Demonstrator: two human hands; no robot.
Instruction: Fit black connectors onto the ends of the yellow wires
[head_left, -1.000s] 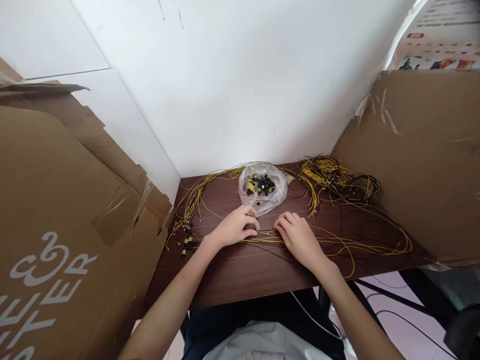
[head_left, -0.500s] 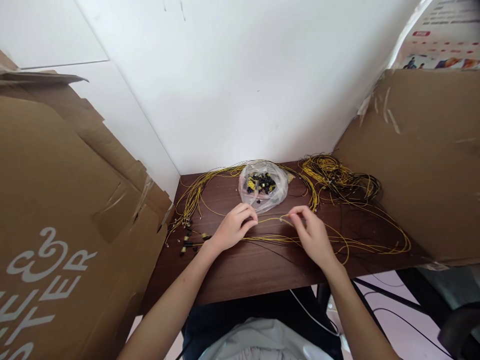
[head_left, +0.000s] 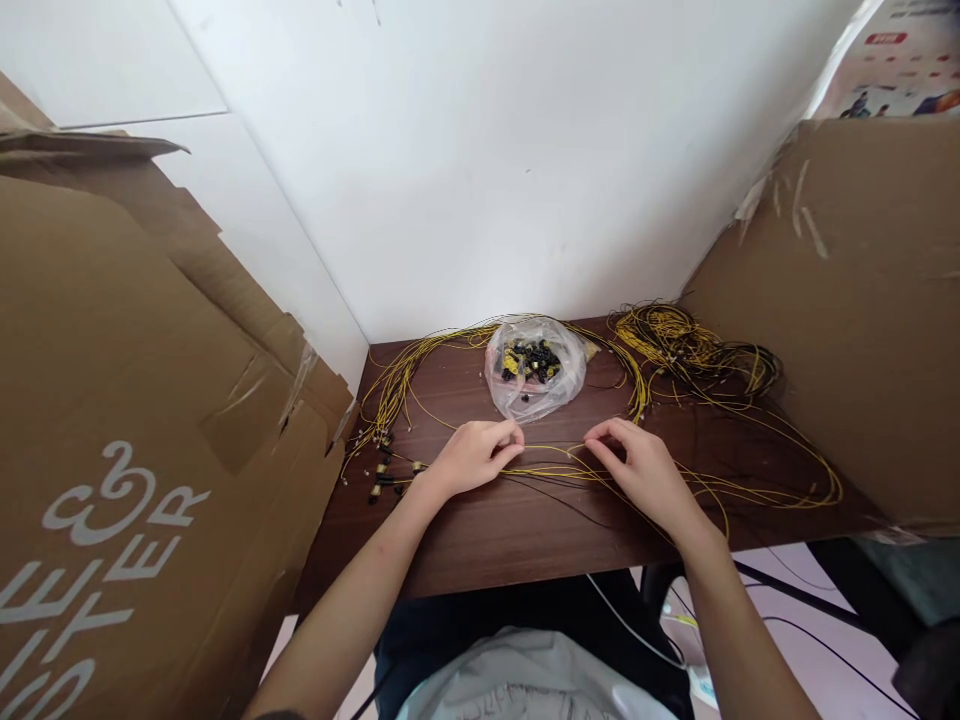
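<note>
My left hand (head_left: 480, 456) is closed in a pinch on a thin yellow wire (head_left: 546, 448) above the table. The wire runs right towards my right hand (head_left: 637, 466), whose thumb and fingertips are also pinched on yellow wire. Near the right fingertips a small pale end shows, too small to make out. More yellow wires and a dark one lie on the table beneath both hands. Behind the hands stands an open clear plastic bag (head_left: 551, 402) with small black and yellow parts (head_left: 534, 360) inside.
A bundle of yellow and black wires (head_left: 390, 392) curves along the left and behind the bag. A tangled wire coil (head_left: 664, 340) lies back right. Several small black and gold parts (head_left: 381, 478) sit left. Cardboard panels (head_left: 225, 330) flank the brown table (head_left: 480, 560), with a white wall behind.
The view has shifted slightly. My right hand has come down a little, and the wire between the hands lies flatter. Both hands keep their pinch.
</note>
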